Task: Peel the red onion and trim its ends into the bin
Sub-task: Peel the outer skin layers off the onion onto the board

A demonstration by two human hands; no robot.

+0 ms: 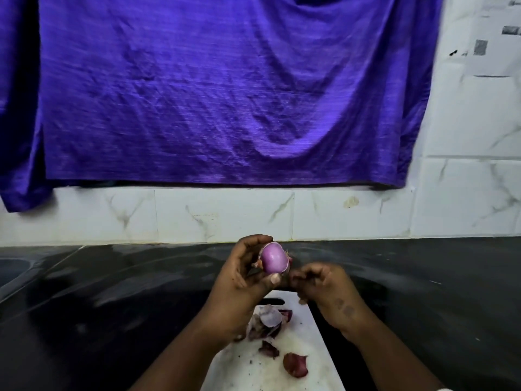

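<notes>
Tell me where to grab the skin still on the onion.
Pinch the ragged flap curling off the red onion's right side, coming in from the right. Its edge stands lifted off the bulb, and the left hand cups the left side and underside.

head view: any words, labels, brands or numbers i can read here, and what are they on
None can be read.
Grey patches on the white marbled wall tiles, top right: too blurred to tell if text.
Purple cloth, white cutting board, red onion: no print shows.
</notes>
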